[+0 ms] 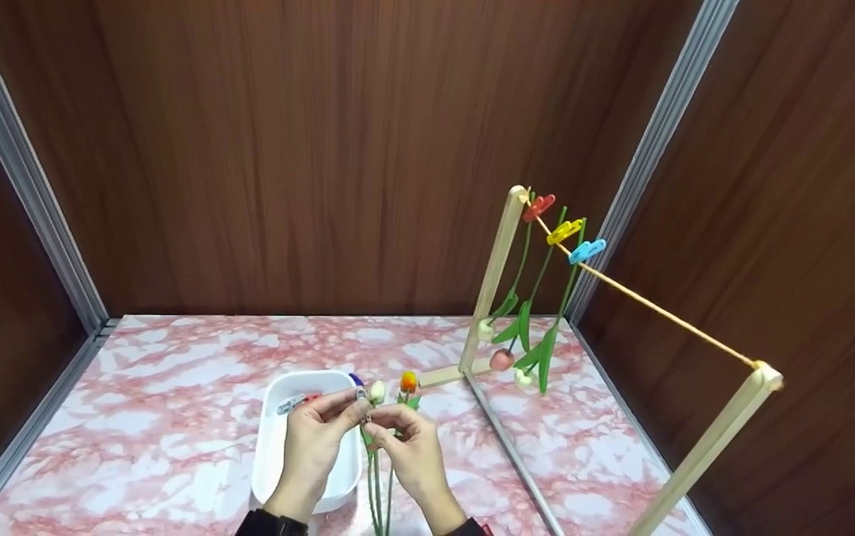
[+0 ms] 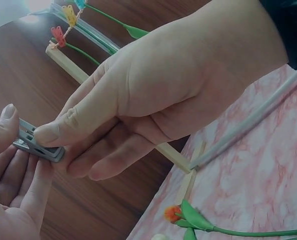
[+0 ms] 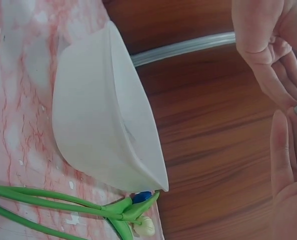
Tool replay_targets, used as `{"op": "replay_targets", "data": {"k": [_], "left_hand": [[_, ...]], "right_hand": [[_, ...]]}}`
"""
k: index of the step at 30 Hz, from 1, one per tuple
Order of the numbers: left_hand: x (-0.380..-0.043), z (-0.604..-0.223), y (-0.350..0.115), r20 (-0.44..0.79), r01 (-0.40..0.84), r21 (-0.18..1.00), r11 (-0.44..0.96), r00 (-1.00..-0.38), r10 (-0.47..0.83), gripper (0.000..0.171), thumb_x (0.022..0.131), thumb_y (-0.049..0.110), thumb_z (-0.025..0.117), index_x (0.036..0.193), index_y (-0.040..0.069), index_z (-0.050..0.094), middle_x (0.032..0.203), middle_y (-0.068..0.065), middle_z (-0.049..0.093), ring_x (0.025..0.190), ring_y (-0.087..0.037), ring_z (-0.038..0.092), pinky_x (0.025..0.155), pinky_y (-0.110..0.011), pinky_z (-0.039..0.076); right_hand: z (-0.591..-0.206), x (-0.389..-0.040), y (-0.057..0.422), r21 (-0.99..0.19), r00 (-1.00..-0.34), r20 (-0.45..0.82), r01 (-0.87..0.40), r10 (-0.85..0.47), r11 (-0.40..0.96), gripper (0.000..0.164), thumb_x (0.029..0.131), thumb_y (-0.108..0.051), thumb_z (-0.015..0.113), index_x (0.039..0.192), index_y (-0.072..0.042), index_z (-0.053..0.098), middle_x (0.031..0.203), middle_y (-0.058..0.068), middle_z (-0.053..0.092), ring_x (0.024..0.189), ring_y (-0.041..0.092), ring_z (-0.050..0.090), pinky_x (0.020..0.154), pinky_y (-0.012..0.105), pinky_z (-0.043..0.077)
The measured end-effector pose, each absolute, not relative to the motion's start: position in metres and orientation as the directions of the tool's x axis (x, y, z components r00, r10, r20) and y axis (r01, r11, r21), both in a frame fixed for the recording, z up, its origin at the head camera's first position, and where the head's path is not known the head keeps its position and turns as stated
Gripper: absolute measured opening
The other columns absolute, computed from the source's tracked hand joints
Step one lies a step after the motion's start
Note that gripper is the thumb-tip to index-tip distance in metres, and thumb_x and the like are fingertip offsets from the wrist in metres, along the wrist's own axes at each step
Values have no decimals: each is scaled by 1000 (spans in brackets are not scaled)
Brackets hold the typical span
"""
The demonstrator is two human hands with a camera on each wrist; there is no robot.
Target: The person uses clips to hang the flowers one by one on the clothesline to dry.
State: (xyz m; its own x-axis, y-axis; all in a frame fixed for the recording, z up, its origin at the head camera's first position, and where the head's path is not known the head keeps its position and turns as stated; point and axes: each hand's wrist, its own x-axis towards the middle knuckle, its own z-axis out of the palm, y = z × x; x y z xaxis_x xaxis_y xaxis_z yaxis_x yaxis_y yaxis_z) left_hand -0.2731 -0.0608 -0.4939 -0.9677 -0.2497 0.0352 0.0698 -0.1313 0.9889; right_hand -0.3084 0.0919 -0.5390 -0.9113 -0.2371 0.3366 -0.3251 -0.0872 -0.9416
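Observation:
A grey clothespin (image 2: 26, 137) is between my two hands, above the table and beside the tub. My left hand (image 1: 313, 439) pinches it from one side with thumb and fingers. My right hand (image 1: 411, 447) pinches it from the other side, its thumb lying along the grey plastic in the left wrist view. Beneath and behind the hands are artificial tulips with long green stems, one with an orange bloom (image 1: 408, 382) and one with a white bloom (image 1: 377, 391). Part of their stems is hidden by the hands.
A white tub (image 1: 266, 417) at the left contains more clothespins, including a grey one (image 1: 290, 405). To the right stands a wooden rack (image 1: 498, 268) with a string (image 1: 666, 311). Red (image 1: 539, 208), yellow (image 1: 564, 232) and blue (image 1: 587, 251) clothespins hold tulips hanging bloom-down from it.

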Motion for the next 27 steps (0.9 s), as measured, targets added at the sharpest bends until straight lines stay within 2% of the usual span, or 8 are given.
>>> {"op": "replay_targets", "data": {"k": [6, 16, 21, 25, 27], "left_hand": [[-277, -492, -60, 61, 104, 983, -149, -961, -270, 33, 96, 11, 83, 123, -8, 76, 96, 5, 84, 88, -3, 76, 87, -21, 64], [-285, -492, -56, 94, 155, 976, -156, -936, -339, 21, 93, 8, 86, 106, -7, 81, 88, 7, 82, 82, -5, 74, 82, -22, 63], [-289, -494, -56, 100, 159, 975, -156, -938, -331, 22, 93, 9, 87, 106, -7, 81, 88, 6, 83, 81, -4, 74, 81, -21, 63], [-293, -496, -58, 135, 191, 971, -147, -937, -323, 20, 93, 5, 85, 106, -10, 79, 91, 2, 85, 80, -4, 75, 80, -21, 64], [-295, -498, -61, 157, 210, 968, -136, -933, -323, 19, 93, 2, 84, 105, -11, 79, 91, 0, 85, 79, -3, 75, 79, -21, 64]], "right_hand": [[-537, -308, 91, -944, -914, 329, -319, -236, -81, 22, 97, -10, 81, 113, 3, 76, 109, 28, 79, 81, 9, 75, 74, 26, 67], [-536, -309, 90, -941, -918, 339, -331, -207, -74, 21, 96, -9, 81, 114, 1, 78, 107, 28, 80, 79, 5, 74, 75, 24, 66], [-537, -310, 92, -942, -916, 336, -330, -220, -63, 23, 97, -11, 81, 115, 3, 77, 107, 30, 78, 82, 5, 74, 75, 25, 67], [-539, -318, 101, -948, -910, 301, -318, -286, 12, 27, 102, -16, 76, 121, 2, 76, 117, 27, 78, 92, 6, 75, 82, 31, 69], [-543, -326, 109, -937, -908, 285, -331, -306, 110, 26, 104, -20, 74, 121, 0, 77, 119, 21, 79, 96, 7, 75, 84, 31, 68]]}}
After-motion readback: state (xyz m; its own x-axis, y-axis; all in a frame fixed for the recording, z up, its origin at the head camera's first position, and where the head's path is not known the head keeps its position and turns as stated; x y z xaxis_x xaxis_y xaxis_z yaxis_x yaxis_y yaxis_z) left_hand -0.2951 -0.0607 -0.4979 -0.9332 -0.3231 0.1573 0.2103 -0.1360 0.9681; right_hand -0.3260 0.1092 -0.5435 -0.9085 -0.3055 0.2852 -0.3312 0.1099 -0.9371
